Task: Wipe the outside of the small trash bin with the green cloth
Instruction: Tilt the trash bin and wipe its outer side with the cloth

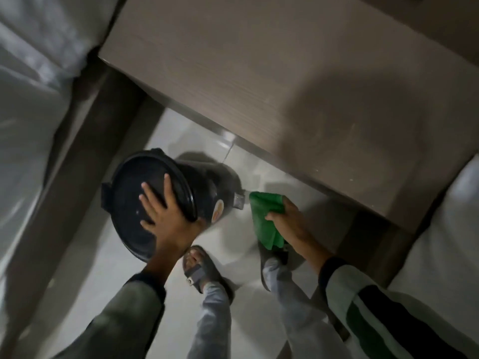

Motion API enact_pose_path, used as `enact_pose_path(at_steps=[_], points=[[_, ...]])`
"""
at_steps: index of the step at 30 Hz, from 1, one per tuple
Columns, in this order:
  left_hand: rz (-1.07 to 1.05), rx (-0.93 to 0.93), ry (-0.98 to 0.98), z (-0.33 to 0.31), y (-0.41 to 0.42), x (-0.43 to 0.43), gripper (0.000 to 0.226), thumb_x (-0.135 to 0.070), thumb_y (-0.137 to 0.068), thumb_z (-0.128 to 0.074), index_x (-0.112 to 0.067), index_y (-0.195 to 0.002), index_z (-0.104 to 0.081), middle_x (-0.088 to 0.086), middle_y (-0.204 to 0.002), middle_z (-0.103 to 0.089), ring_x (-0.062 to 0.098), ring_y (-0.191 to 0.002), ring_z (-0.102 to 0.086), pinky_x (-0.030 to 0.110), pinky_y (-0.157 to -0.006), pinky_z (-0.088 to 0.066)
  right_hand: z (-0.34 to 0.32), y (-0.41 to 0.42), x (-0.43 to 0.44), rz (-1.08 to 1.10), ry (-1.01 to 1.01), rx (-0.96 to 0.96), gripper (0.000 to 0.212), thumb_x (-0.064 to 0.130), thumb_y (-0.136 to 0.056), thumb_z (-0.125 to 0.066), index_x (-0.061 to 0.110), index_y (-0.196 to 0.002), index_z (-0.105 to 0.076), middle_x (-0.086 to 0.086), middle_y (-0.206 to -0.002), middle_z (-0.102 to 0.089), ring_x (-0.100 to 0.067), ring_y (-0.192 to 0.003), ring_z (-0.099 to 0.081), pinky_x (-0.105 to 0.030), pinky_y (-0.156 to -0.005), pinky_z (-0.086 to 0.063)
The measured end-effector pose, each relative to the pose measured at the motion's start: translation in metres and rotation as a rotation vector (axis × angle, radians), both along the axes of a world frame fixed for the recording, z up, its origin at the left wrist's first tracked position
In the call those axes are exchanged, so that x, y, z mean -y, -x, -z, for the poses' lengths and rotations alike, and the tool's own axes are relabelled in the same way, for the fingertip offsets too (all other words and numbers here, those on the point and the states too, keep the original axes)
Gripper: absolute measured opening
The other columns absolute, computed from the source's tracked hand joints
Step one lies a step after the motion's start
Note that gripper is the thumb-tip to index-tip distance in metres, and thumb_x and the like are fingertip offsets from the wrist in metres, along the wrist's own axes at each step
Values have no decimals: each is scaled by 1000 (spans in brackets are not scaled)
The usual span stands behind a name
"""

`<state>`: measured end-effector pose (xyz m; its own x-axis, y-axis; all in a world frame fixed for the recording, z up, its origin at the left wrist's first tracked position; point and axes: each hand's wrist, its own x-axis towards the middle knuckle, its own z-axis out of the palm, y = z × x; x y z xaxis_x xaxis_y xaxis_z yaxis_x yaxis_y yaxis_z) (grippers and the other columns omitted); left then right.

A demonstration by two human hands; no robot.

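The small black trash bin [207, 187] is tilted toward me on the white tiled floor, its round lid facing up and left. My left hand [166, 216] lies spread over the lid and grips its near rim, holding the bin tipped. A pale sticker and a foot pedal show on the bin's right side. My right hand [287, 218] is closed around the green cloth [267, 218], which hangs crumpled just to the right of the bin, a short gap away from the pedal.
A brown wooden nightstand [285, 81] overhangs the floor behind the bin. White bedding [31, 104] lies to the left and a white mattress edge [445, 229] to the right. My two sandalled feet [199, 265] stand on the tiles [124, 281] below the bin.
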<state>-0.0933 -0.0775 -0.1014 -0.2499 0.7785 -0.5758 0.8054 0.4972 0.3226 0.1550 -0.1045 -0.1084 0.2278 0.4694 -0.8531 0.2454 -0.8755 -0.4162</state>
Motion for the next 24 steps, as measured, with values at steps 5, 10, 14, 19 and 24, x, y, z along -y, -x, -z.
enact_pose_path(at_steps=[5,10,14,19,24], points=[[282,171,-48,-23,115,45,121,-88,-55,-57,-42,-154,-5,3,-165,13,35,-150,-2,68,-112,-25,-9,99,-40,-495,-676,96,53,7,-90,-59,14,-141,-47,-14,-137,-57,-28,-126,-54,-40,-104,-49],[336,191,-43,-6,143,55,114,-84,-59,-59,-50,-151,-1,-6,-164,23,32,-152,7,67,-113,-21,40,162,-28,-821,-699,48,71,-3,-87,-54,26,-149,-34,-12,-158,-31,-36,-144,-32,-47,-113,-33],[242,299,17,5,160,63,119,-81,-54,-69,-55,-149,-2,-15,-160,30,31,-150,19,68,-114,-14,101,133,-29,-580,-164,169,70,2,-92,-43,28,-153,-20,-20,-148,-44,-40,-127,-51,-46,-102,-49],[247,338,33,-3,150,36,121,-70,-54,-78,-62,-145,0,-10,-161,30,25,-148,24,63,-118,-5,74,147,-25,-382,-35,148,63,17,-99,-40,34,-153,-14,-19,-148,-43,-41,-129,-48,-49,-108,-41],[212,331,85,-18,140,8,122,-57,-52,-78,-64,-141,6,0,-161,26,21,-148,26,63,-119,-4,1,203,6,-407,-414,8,64,23,-98,-38,56,-144,-7,-2,-162,-19,-33,-144,-31,-54,-107,-44]])
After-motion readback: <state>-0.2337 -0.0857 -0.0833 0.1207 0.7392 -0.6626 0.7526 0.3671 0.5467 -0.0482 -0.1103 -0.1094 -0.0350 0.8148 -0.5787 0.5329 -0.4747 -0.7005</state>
